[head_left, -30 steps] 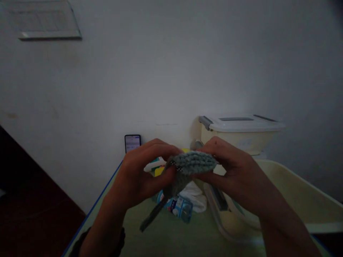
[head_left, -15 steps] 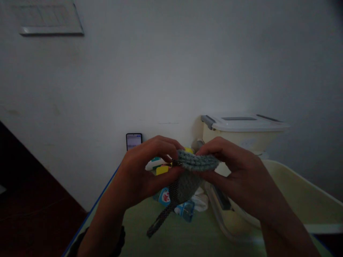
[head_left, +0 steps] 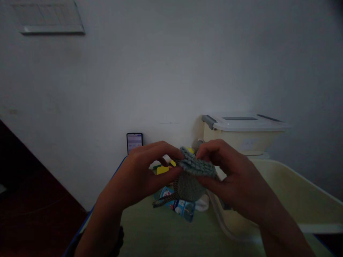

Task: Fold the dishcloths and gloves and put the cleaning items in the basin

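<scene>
Above the table, a grey-green knitted piece (head_left: 191, 187) hangs between my hands. Its thick ribbed edge is folded and tilts down to the right. A darker knitted strap (head_left: 163, 201) dangles from its lower left. My left hand (head_left: 144, 171) pinches the left end of the edge between thumb and fingers. At the right end, my right hand (head_left: 230, 175) grips the same edge, thumb below and fingers above. The fingertips partly hide the knitting, and its exact kind cannot be made out.
Behind the knitting lie a blue printed packet (head_left: 184, 210), a white crumpled thing (head_left: 202, 203) and a yellow item (head_left: 163, 170) on the green table (head_left: 160, 235). A phone (head_left: 134, 141) leans against the wall. On the right stand a lidded bin (head_left: 238, 141) and an open cream tub (head_left: 297, 189).
The ribbed edge has tipped from nearly level to sloping down rightward. The strap has swung up and now hangs higher. Both hands keep their hold.
</scene>
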`<state>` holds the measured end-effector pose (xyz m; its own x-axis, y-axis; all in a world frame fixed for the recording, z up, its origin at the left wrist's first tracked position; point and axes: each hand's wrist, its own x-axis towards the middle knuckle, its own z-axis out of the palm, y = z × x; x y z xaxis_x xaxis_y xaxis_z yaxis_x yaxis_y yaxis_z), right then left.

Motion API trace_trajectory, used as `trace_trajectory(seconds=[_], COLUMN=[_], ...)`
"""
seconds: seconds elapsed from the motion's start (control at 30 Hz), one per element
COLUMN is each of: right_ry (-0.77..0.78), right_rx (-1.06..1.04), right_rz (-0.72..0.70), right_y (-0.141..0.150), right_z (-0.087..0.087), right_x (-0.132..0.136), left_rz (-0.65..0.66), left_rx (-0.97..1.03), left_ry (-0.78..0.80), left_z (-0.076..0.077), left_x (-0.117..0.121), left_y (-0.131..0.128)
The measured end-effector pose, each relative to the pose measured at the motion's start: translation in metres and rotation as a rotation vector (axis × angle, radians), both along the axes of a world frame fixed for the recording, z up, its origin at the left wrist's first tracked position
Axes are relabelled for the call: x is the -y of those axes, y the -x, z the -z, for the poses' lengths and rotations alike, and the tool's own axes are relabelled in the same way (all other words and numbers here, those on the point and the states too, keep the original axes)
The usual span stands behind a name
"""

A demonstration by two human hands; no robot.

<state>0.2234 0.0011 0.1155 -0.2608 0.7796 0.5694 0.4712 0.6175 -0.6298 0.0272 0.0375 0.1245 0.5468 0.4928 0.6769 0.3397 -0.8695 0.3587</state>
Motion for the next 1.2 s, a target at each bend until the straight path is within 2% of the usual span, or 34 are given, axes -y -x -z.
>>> trace_trajectory(seconds=[0.27,0.6,0.83,1.07,1.2], right_ry=[-0.002,0.017,0.092,0.180,0.241], right_rx=[0.062,0.072,0.086,0.151,0.169], right_rz=[0.023,-0.004,-0.030,-0.039,-0.059], right_y=[0.0007,0.0009,0.0001,0.0006,0.0000], right_z=[-0.0029,-0.0026,-0.0010,-0.0007,-0.0005], right_x=[-0.0017,-0.0020,-0.0055,-0.0059,-0.0060], left_rz=[0.016,0.008,0.025,-0.014,0.026], left_rx=[-0.017,-0.099,-0.150,-0.236,-0.235], left_ry=[0.011,0.021,0.016,0.024,0.073], left_z=[-0.0051,-0.0010,-0.0027,-0.0005,0.0013], left_x=[0.0041,0.0029,0.0048,0.0047,0.0039], left_y=[0.0052,0.0080,0.0072,0.0069,0.0043])
